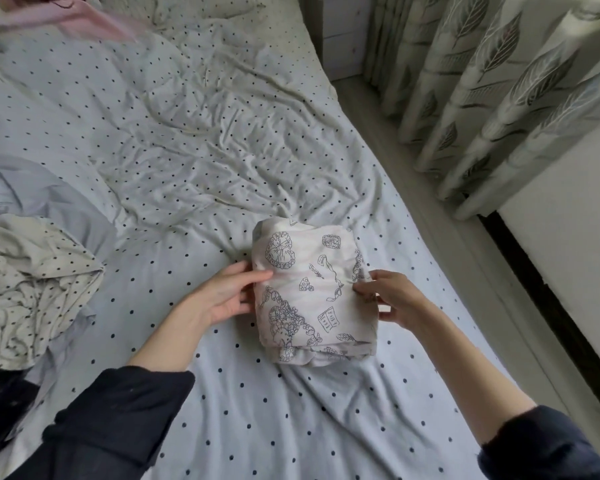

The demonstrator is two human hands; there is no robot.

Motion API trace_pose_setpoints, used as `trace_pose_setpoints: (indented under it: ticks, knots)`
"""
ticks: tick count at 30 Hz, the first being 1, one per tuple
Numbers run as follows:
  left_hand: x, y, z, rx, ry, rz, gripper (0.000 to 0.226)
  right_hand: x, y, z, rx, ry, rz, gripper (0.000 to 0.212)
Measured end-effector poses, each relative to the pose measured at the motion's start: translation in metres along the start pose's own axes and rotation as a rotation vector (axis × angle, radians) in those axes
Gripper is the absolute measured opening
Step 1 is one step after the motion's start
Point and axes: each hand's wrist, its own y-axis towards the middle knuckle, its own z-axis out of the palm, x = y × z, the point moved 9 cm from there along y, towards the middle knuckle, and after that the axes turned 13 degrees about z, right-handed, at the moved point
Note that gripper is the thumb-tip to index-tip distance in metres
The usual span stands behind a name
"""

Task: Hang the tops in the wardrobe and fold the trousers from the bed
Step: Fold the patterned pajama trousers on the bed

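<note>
The bed (pixel 257 427) is covered with a pale sheet dotted in dark spots, rumpled beyond both hands and smoother near the person. Beyond the right hand, leaf-patterned curtains (pixel 492 98) hang along the wall above a strip of pale floor. Out past the left hand lies a crumpled cream dotted garment (pixel 32 289) with grey fabric behind it, and a blurred pink garment (pixel 84 19) sits at the far corner.

The folded trousers (pixel 309 292), white with line-drawn prints, lie on the sheet between the two hands. The left hand (pixel 227 294) rests with relaxed fingers against their left edge, thumb on top. The right hand (pixel 392 297) pinches the right edge, thumb above and fingers beneath. Both dark sleeves are pushed up the forearms.
</note>
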Motion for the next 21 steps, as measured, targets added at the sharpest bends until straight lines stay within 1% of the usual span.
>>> trace_pose_setpoints:
  ticks: [4, 6, 7, 10, 12, 15, 17, 18, 21]
  knots:
    - [-0.013, -0.035, 0.033, 0.135, 0.015, 0.057, 0.026, -0.018, -0.064, -0.025, -0.079, 0.069, -0.067, 0.011]
    - [-0.028, -0.063, 0.062, 0.247, 0.015, 0.106, 0.022, -0.034, -0.117, -0.049, -0.161, 0.146, -0.128, 0.013]
    - [-0.032, -0.071, 0.071, 0.284, 0.014, 0.126, 0.022, -0.038, -0.133, -0.054, -0.17, 0.172, -0.142, 0.014]
    - [-0.049, -0.117, 0.119, 0.483, 0.068, 0.179, 0.039, -0.075, -0.209, -0.083, -0.234, 0.308, -0.211, 0.012]
    - [-0.057, -0.157, 0.156, 0.625, 0.115, 0.209, 0.044, -0.112, -0.265, -0.099, -0.279, 0.415, -0.262, 0.008]
    - [-0.058, -0.208, 0.202, 0.781, 0.164, 0.235, 0.045, -0.171, -0.33, -0.113, -0.356, 0.525, -0.286, 0.005]
    - [-0.042, -0.261, 0.246, 0.92, 0.219, 0.217, 0.044, -0.233, -0.391, -0.122, -0.437, 0.646, -0.316, 0.003]
    - [-0.036, -0.273, 0.254, 0.95, 0.224, 0.212, 0.043, -0.248, -0.403, -0.121, -0.446, 0.673, -0.32, 0.003]
    - [0.001, -0.348, 0.305, 1.124, 0.293, 0.177, 0.04, -0.339, -0.469, -0.118, -0.552, 0.818, -0.327, 0.005]
